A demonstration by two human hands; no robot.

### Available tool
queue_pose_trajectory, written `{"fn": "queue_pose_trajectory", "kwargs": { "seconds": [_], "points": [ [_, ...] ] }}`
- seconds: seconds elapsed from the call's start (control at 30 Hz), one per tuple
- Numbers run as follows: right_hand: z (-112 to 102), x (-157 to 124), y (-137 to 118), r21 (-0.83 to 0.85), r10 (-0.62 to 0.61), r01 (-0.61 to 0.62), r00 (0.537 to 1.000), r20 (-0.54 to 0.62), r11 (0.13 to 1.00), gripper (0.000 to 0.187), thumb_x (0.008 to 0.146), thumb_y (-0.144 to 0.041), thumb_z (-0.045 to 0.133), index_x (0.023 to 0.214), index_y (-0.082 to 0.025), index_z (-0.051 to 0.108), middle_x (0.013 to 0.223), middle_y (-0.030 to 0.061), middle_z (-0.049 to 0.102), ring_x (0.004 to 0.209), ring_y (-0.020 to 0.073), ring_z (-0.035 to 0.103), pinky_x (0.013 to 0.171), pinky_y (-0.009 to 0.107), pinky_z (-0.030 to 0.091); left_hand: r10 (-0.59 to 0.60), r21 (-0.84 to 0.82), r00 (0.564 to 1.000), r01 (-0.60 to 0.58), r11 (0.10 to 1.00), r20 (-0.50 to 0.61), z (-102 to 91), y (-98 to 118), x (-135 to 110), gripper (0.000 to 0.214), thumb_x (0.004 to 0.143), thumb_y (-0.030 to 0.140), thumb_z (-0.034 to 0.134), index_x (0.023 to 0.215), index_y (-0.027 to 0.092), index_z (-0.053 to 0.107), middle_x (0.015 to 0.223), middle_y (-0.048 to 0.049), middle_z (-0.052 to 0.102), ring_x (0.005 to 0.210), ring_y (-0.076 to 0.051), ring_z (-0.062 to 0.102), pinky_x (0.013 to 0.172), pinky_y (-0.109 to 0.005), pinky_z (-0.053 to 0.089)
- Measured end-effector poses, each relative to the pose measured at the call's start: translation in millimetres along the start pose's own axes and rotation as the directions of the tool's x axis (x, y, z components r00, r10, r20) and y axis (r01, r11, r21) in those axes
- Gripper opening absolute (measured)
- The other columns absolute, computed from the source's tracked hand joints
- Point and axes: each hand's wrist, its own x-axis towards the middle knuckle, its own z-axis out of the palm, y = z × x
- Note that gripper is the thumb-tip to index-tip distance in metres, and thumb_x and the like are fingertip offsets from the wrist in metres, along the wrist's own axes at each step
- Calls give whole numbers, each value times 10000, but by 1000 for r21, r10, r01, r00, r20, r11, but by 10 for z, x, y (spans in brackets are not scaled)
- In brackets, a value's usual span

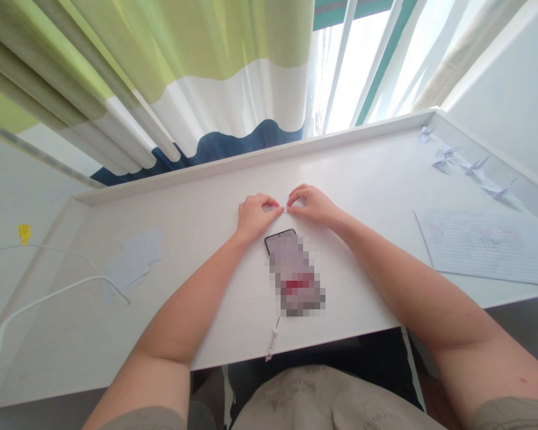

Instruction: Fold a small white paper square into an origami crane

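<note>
My left hand [259,214] and my right hand [311,205] meet over the middle of the desk, thumbs and fingers pinched close together. Between the fingertips shows a sliver of a small piece of white paper [286,210], mostly hidden by the fingers and hard to tell from the white desktop. Both hands are closed on it. Just below them lies a phone [289,239], face up, its screen blurred out. A beaded strap [273,340] hangs from the phone over the desk's front edge.
Several folded paper figures [475,166] stand along the right wall of the white desk [215,206]. A written lined sheet [486,248] lies nearer on the right. Loose paper pieces [132,263] and a white cable [58,300] are at left. Curtains [233,101] hang behind the raised rim.
</note>
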Motion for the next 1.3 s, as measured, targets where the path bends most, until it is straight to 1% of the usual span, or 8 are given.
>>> {"fn": "queue_pose_trajectory", "kwargs": {
  "seconds": [0.17, 0.37, 0.67, 0.8, 0.97, 1.03, 1.17, 1.3],
  "points": [
    [-56, 1, -3, 39, 10, -11, 999, 39, 999, 100, 783, -157, 791, 843, -223, 837, 1163, 91, 766, 1130, 269, 710, 1116, 414, 508, -13, -3, 1000, 13, 1000, -8, 3, -2, -1, 107, 857, 385, 804, 870, 280, 787, 1024, -34, 802, 1114, -296, 672, 1076, -487, 460],
    [-87, -2, -57, 93, 131, -137, 989, 69, 986, 113, 791, -185, 767, 869, -218, 841, 1229, 95, 757, 1089, 265, 720, 958, 364, 577, -6, -9, 1000, 6, 1000, -10, 5, -2, -11, 134, 845, 411, 815, 859, 283, 780, 1008, -31, 804, 1115, -294, 677, 1075, -482, 464],
    [-19, 21, -101, 19, 121, -121, 992, 36, 992, 142, 751, -157, 786, 865, -216, 847, 1204, 105, 749, 1111, 280, 709, 1037, 397, 543, -18, -19, 1000, 17, 1000, -18, 13, -14, 8, 154, 834, 427, 828, 848, 281, 778, 991, -30, 802, 1098, -293, 682, 1085, -476, 471],
    [-81, -20, -151, 58, 163, -168, 983, 85, 984, 202, 742, -126, 764, 906, -214, 841, 1300, 116, 722, 1048, 259, 709, 883, 351, 577, -24, -21, 1000, 24, 999, -7, 8, -18, 15, 156, 832, 429, 827, 859, 281, 784, 1000, -31, 804, 1101, -290, 687, 1085, -475, 470],
    [-82, -31, -128, 184, 303, -309, 951, 61, 933, 206, 837, -213, 718, 1016, -193, 819, 966, 76, 790, 756, 200, 676, 695, 325, 551, -14, -26, 1000, 14, 1000, -1, -3, -5, 7, 145, 825, 412, 835, 867, 285, 780, 1002, -26, 806, 1118, -292, 682, 1095, -477, 457],
    [-40, -23, -95, 160, 267, -267, 964, 21, 951, 199, 841, -241, 748, 1020, -195, 823, 970, 63, 793, 802, 209, 690, 781, 351, 570, -5, -30, 1000, 5, 1000, 5, -2, -3, 4, 145, 835, 413, 829, 862, 283, 771, 993, -23, 799, 1118, -290, 676, 1103, -476, 451],
    [46, -43, -53, -68, 18, -21, 999, -37, 997, 155, 876, -177, 710, 878, -233, 855, 1088, 84, 782, 1080, 273, 683, 1035, 422, 523, 20, -14, 999, -20, 1000, -42, 11, -37, 10, 170, 823, 397, 845, 837, 266, 738, 1021, -38, 760, 1122, -284, 646, 1072, -455, 469],
    [55, -142, -102, -245, -102, 120, 991, 83, 962, 248, 941, -176, 640, 997, -224, 877, 1069, 114, 778, 1071, 309, 667, 1031, 493, 517, 2, -57, 991, -10, 998, -134, 16, -97, 18, 185, 835, 334, 823, 775, 238, 677, 957, -48, 708, 1053, -253, 634, 978, -395, 516]
  ]
}}
